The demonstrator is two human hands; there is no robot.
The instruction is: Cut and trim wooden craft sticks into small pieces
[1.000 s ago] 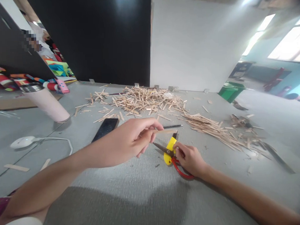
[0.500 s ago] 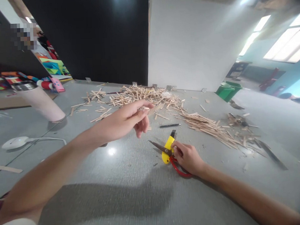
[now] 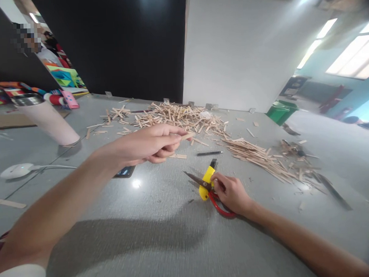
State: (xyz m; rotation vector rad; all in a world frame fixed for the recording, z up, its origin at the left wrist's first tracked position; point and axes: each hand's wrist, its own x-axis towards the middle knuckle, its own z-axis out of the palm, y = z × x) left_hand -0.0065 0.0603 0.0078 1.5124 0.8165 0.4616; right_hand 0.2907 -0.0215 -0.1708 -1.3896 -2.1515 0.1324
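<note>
My left hand (image 3: pixel 151 143) is raised over the table, its fingers closed on a short flat wooden stick (image 3: pixel 187 136) that juts out past the fingertips. My right hand (image 3: pixel 231 193) rests low on the table, fingers curled at the handle of the red-handled scissors (image 3: pixel 223 210). Their dark pointed blades aim left and cross over a yellow box cutter (image 3: pixel 207 178). Part of the scissors' handle is hidden under the right hand. A thin black pen (image 3: pixel 209 153) lies just beyond the cutter.
Loose wooden sticks (image 3: pixel 171 114) are heaped at the back; a neater pile (image 3: pixel 258 158) lies right, near a metal blade (image 3: pixel 334 192). A pale pink bottle (image 3: pixel 51 123), a white cabled device (image 3: pixel 17 171) and a phone (image 3: pixel 125 172) are left. Black and white panels (image 3: pixel 242 47) stand behind.
My left hand has drawn in its lower fingers and turned slightly, so the stick shows more clearly and the phone beneath is more exposed. The right hand and scissors stay put.
</note>
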